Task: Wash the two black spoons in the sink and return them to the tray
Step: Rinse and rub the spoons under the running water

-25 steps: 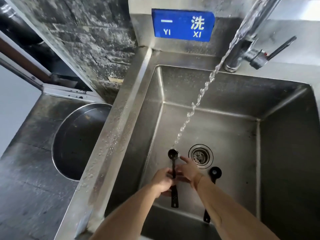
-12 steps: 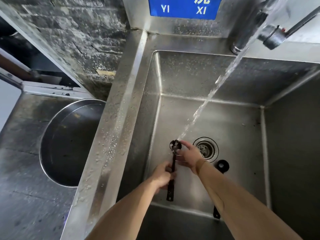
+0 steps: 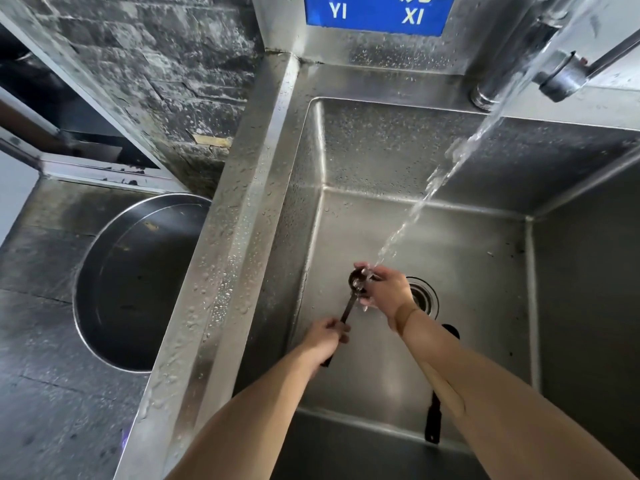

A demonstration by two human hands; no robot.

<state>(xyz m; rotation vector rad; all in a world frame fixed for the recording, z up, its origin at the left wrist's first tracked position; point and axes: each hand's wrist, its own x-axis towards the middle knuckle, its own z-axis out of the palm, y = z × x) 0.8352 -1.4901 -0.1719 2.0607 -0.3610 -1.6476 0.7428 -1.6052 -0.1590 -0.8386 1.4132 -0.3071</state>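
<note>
Since the earlier frame, right hand [image 3: 384,292] is wrapped over the bowl of the spoon [image 3: 349,306]; left hand [image 3: 325,337] is closed on its stiff, wet, slippery handle, above the sink [image 3: 485,306] floor. Second spoon [image 3: 433,420] lies at 5 o'clock.

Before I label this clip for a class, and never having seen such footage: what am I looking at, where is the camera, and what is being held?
There is no machine here. A camera worn on a person's head looks down at their two bare arms over a deep stainless steel sink. The left hand grips the handle of a black long-handled spoon. The right hand cups its bowl under the stream of tap water. A second black spoon lies on the sink floor, partly hidden by the right forearm. Beside the sink sits a round steel basin, and a blue sign hangs above.
</note>
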